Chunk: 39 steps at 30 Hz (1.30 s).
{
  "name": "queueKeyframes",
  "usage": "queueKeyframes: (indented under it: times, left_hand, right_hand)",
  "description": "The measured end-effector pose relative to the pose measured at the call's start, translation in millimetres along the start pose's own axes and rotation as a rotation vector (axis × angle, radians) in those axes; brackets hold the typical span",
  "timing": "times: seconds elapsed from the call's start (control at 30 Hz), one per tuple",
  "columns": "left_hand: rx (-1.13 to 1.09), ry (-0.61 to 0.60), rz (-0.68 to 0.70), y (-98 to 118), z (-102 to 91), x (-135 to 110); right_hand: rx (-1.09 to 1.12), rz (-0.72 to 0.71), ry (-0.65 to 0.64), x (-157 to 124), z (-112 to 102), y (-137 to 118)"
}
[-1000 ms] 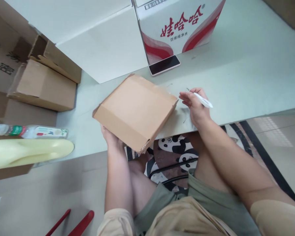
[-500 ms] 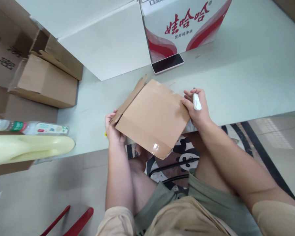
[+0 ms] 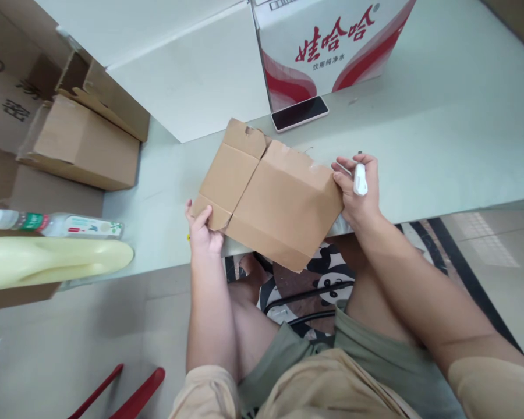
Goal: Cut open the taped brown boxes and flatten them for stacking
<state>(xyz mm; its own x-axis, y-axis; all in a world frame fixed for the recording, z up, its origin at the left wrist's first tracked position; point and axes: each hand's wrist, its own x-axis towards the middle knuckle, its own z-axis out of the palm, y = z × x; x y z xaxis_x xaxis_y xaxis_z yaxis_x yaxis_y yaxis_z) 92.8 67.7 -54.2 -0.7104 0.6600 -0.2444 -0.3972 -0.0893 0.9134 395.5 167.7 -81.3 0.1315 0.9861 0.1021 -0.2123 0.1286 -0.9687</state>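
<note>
A brown cardboard box is tilted over the front edge of the pale table, with its left flaps folded open. My left hand grips the box's lower left flap from below. My right hand pinches the box's right edge and also holds a small white cutter between its fingers.
A phone lies screen up before a red and white carton. A large white box stands behind. Brown cartons sit at the left, with a water bottle and a pale yellow object below them.
The box has been turned in both hands, and its left flaps have swung open. My right hand, free of the box a second ago, now holds its right edge.
</note>
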Motion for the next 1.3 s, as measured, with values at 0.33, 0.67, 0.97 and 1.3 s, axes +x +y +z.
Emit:
queueKeyframes:
  times: [0.33,0.67,0.97,1.3]
  left_hand:
    - [-0.329,0.183,-0.034,15,9.5,-1]
    - [-0.371,0.075,-0.071,12,0.3,6]
    - [-0.319,0.137,-0.068,15,6.0,-1]
    - [-0.222,-0.082,-0.065,15,19.9,-22]
  right_hand:
    - [-0.455,0.029,0.003,-2,-3,-16]
    - [-1.194,-0.118,-0.507,-16,10,-17]
    - [-0.536,0.05,-0.41,-16,13,-18]
    - [0.056,0.408,-0.349,-21,17,-20]
